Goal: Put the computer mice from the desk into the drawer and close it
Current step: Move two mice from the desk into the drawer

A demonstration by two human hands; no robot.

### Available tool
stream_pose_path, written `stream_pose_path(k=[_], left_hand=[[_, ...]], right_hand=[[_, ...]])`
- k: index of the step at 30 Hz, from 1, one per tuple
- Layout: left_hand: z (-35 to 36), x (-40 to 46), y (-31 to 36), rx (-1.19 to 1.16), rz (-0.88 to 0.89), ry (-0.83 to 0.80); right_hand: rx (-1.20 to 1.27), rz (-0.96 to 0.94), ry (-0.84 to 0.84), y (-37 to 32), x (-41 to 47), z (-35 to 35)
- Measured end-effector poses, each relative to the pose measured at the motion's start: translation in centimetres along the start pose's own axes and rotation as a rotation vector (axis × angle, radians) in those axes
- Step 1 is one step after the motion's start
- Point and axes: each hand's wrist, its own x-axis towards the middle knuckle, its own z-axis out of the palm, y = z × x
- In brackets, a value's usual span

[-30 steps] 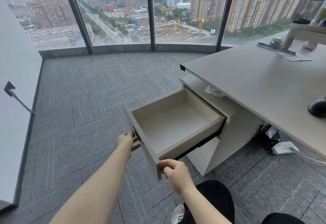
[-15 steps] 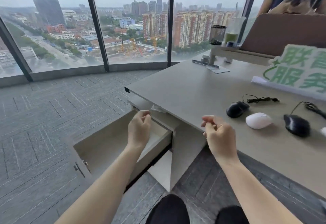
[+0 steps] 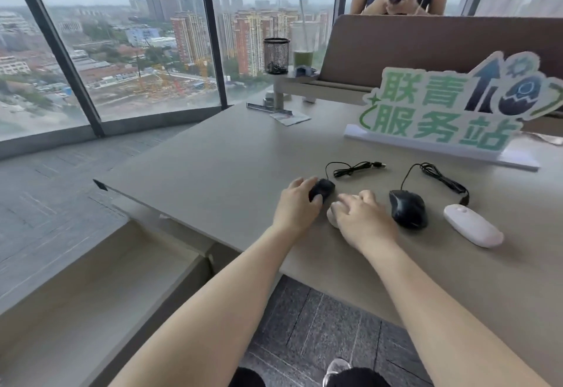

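Several computer mice lie on the grey desk [image 3: 213, 173]. My left hand [image 3: 297, 207] is closed around a small black wired mouse [image 3: 323, 188], whose cable coils behind it. Covering a white mouse [image 3: 332, 217], of which only the left edge shows, is my right hand [image 3: 362, 219]. To the right sit a larger black wired mouse [image 3: 408, 208] and a flat white mouse [image 3: 472, 229], both untouched. The drawer [image 3: 100, 292] stands open and empty at lower left, under the desk edge.
A green and white sign [image 3: 441, 118] stands behind the mice. Farther back are a mesh pen cup [image 3: 276, 55], a green drink [image 3: 303, 57] and a brown partition [image 3: 426, 48] with a person behind it. Grey carpet [image 3: 54, 191] runs to the windows.
Both my hands left the drawer front, rose over the desk edge and came down on the two nearest mice. My view swung right and up from the drawer to the desktop.
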Motion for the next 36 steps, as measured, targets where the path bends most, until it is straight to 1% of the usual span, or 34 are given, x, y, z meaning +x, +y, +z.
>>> stream_pose_path(k=[2,4,8,10,13,15,18,20,23,25,28,30,32,34,36], left_hand=[[0.8,0.9,0.1,0.078,-0.002,-0.052],[1.2,1.3,-0.1,0.132,0.004,-0.062],[0.8,1.2,-0.5,0.158,0.007,0.027],[0.2,0.8,-0.7,0.152,-0.001,0.074],[-1.9,-0.2,-1.3,0.004,-0.020,0.167],[-4.3,-1.0,-1.3,-0.082,0.035,0.262],[-9.2,-2.6,-0.8,-0.112,0.127,0.417],[-12.9,-3.9,-0.6,-0.118,0.157,0.504],[-18.2,-6.3,-1.4,-0.110,0.177,0.624],[-21.1,-8.0,-2.9,-0.107,0.154,0.690],[-24.1,-10.4,-6.8,-0.082,0.066,0.753],[-25.1,-11.6,-10.6,-0.064,-0.014,0.765],[-25.3,-12.6,-15.0,-0.019,-0.109,0.761],[-24.8,-13.3,-19.7,0.040,-0.208,0.745],[-23.7,-14.1,-24.1,0.060,-0.325,0.687]], right_hand=[[-0.079,-0.015,0.020,0.2,0.4,0.2],[-0.144,-0.016,0.056,0.6,0.4,0.3],[-0.216,-0.039,0.129,1.4,0.4,0.8],[-0.206,-0.043,0.137,1.6,0.3,1.0],[-0.097,-0.080,0.176,1.1,0.4,1.4],[0.030,-0.132,0.218,-0.2,0.0,1.5],[0.273,-0.255,0.292,-4.0,-1.8,1.0],[0.447,-0.318,0.300,-7.4,-3.6,0.6],[0.619,-0.391,0.243,-12.4,-6.1,0.8],[0.697,-0.444,0.190,-15.4,-7.5,1.8],[0.767,-0.515,0.113,-19.1,-9.4,4.5],[0.787,-0.540,0.024,-21.0,-10.0,7.4],[0.746,-0.526,-0.093,-22.6,-10.1,11.1],[0.641,-0.485,-0.221,-23.8,-9.7,15.1],[0.518,-0.445,-0.326,-24.8,-9.2,18.9]])
